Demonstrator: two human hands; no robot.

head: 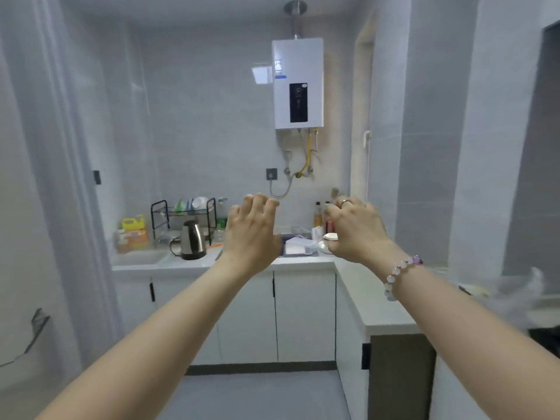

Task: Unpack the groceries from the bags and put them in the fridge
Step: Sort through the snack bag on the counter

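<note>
We see a blurred, clear plastic bag at the far right edge, resting on the right-hand stretch of the white countertop; what it holds is too smeared to tell. No fridge shows in this view.

Both arms reach forward into the middle of the picture, raised in the air in front of the counter and touching nothing. Our left hand shows its back to us, fingers curled loosely inward and slightly spread, gripping nothing. Our right hand is just beside it, apart from it, fingers bent in a loose half-curl, also empty. It wears a ring on one finger and a beaded bracelet at the wrist.

Beyond the hands, the counter runs along the back wall and turns toward us on the right. On it stand a metal kettle, a black wire dish rack and a yellow-capped bottle at the left. A white water heater hangs on the tiled wall above.
</note>
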